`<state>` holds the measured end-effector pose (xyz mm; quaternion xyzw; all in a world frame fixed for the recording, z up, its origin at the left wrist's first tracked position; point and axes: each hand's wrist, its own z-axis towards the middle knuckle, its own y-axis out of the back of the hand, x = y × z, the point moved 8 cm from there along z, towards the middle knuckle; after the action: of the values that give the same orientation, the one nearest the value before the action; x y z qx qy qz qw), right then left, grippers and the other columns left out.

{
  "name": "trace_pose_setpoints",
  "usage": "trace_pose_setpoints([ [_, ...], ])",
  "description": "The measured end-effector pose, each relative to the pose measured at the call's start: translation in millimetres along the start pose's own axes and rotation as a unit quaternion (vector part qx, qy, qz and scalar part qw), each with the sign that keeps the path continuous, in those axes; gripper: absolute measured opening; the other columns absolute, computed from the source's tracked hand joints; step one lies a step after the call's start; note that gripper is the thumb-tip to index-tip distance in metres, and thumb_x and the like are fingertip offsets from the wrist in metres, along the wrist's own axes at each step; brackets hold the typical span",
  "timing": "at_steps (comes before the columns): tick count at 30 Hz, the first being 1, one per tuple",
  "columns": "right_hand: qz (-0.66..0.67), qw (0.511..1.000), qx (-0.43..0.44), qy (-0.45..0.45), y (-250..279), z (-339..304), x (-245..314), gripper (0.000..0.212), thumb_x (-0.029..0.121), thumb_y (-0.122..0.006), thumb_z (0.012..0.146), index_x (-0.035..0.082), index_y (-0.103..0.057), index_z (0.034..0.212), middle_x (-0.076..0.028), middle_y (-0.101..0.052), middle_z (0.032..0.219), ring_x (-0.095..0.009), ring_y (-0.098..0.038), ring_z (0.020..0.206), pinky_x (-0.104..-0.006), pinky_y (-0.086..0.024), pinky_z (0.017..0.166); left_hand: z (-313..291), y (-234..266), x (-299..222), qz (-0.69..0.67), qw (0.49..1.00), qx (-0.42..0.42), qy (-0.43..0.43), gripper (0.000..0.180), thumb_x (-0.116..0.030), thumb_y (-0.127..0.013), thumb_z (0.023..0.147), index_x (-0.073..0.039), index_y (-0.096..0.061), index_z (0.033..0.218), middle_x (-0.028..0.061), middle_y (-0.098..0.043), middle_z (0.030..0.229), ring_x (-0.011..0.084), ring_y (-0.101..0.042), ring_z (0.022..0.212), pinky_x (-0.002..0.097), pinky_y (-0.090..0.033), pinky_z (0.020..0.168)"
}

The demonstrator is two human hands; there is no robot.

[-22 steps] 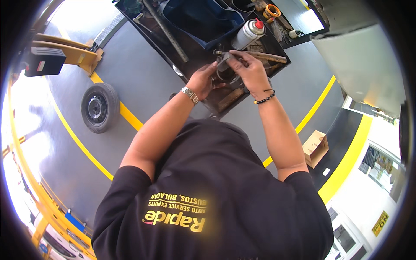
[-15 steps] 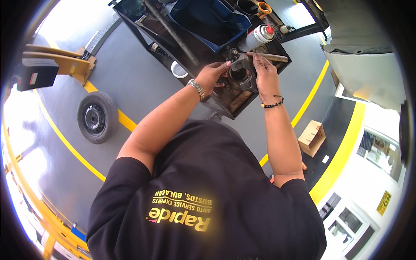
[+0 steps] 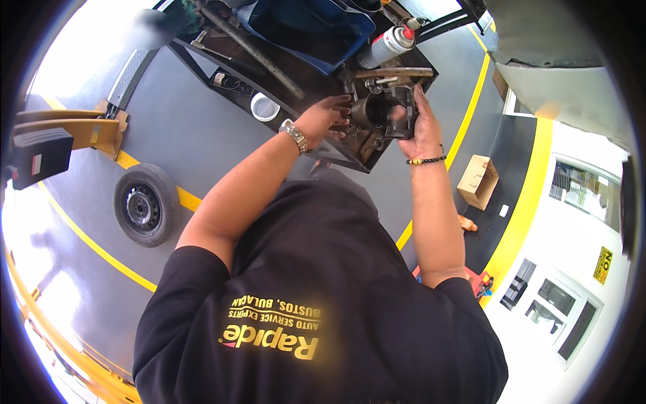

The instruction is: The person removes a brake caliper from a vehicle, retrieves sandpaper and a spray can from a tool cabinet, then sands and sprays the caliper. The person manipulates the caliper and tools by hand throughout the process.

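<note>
A dark metal brake caliper [image 3: 398,116] is in my right hand [image 3: 424,124], above the near end of a black tool cart [image 3: 296,101]. My right fingers and palm wrap its right side. The caliper's round, hollow cylinder end [image 3: 367,113] points left. My left hand [image 3: 324,122] is just left of that end, with fingers apart; whether the fingertips touch the metal I cannot tell. Beyond the caliper lies a brown wooden handle [image 3: 404,72]. A white spray can with a red cap [image 3: 388,47] stands behind that.
A blue tray [image 3: 316,57] and a long metal bar [image 3: 259,57] lie on the cart. Below its left side is a white round container [image 3: 264,106]. A wheel [image 3: 145,204] is on the floor at left, a cardboard box [image 3: 478,182] at right. A pale panel [image 3: 565,94] juts in upper right.
The caliper has been turned, so its cylinder end faces left. My left hand has come away from it and spread its fingers. My right hand has shifted slightly right and down.
</note>
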<state>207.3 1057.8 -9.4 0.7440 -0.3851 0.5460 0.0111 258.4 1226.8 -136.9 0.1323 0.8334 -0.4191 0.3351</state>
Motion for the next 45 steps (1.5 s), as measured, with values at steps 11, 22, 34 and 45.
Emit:
trace_pose_setpoints([
  [11,0.085,0.995,-0.003,-0.06,16.7,17.0,-35.8,0.025,0.024,-0.073,0.101,0.005,-0.066,0.115,-0.005,-0.067,0.093,-0.014,-0.061,0.071,-0.0291,-0.053,0.068,20.5,-25.1,28.9,-0.209,0.977,0.037,0.032,0.053,-0.055,-0.051,0.104,-0.019,-0.058,0.142,0.0049,-0.064,0.134,0.0272,-0.061,0.117,0.0567,-0.04,0.11],
  [22,-0.123,0.987,0.104,0.004,-4.4,1.1,22.0,0.031,0.024,-0.065,0.106,-0.002,-0.07,0.123,-0.005,-0.074,0.107,-0.009,-0.067,0.092,-0.0247,-0.054,0.077,38.1,-70.6,-3.0,-0.261,0.96,0.097,-0.012,0.064,-0.064,-0.05,0.102,-0.018,-0.057,0.145,0.0087,-0.064,0.139,0.0282,-0.06,0.126,0.0569,-0.04,0.114],
  [34,-0.613,0.653,0.32,0.309,2.6,1.4,35.2,0.1,0.029,-0.094,0.068,0.008,-0.048,0.154,-0.012,-0.072,0.114,-0.033,-0.062,0.122,-0.0531,-0.036,0.113,28.7,-52.1,-50.2,-0.088,0.986,0.039,-0.137,0.063,-0.025,-0.07,0.1,-0.021,-0.045,0.157,0.0097,-0.059,0.146,0.0291,-0.056,0.135,0.0529,-0.045,0.115],
  [45,-0.626,0.548,0.168,0.529,57.1,0.2,-22.7,0.064,0.013,-0.086,0.071,0.001,-0.059,0.127,-0.014,-0.069,0.132,-0.033,-0.06,0.13,-0.0548,-0.036,0.113,-11.9,-104.8,-104.4,0.512,0.779,-0.04,-0.36,0.068,-0.021,-0.09,0.077,-0.025,-0.066,0.141,0.0182,-0.06,0.146,0.0377,-0.061,0.131,0.0462,-0.053,0.108],
])
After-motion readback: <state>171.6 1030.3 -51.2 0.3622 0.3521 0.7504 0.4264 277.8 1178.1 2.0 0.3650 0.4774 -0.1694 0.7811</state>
